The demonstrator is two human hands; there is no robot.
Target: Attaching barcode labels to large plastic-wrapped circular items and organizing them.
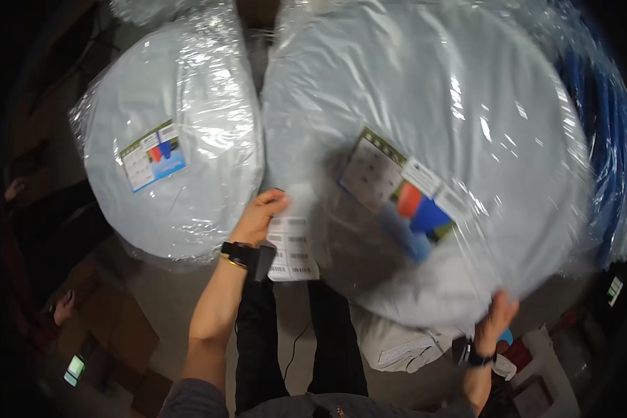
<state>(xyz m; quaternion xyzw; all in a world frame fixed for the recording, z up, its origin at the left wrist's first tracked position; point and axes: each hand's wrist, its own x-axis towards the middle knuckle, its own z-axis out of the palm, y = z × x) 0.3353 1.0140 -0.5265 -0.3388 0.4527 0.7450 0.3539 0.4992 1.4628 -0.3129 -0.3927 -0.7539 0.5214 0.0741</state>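
A large, flat round package (pixel 425 83) in clear plastic wrap, grey-white inside, fills the middle and right. A colourful printed insert on it is smeared by motion. My right hand (pixel 496 319) is closed at the package's lower right edge, slightly blurred, some fingers hidden. My left hand (pixel 263 212) pinches a sheet of barcode labels (pixel 292 254), which hangs down beside the package's left edge. To the left of that hand stands a second round wrapped package (pixel 139 90) with a printed insert (pixel 153 157) on its face.
Blue plastic-wrapped goods (pixel 609 153) stand at the far right. A white bag (pixel 404 345) lies on the floor below the large package. Cardboard boxes (pixel 111 320) sit at lower left, near another person's hand (pixel 64 306). A lit screen (pixel 74 369) shows there too.
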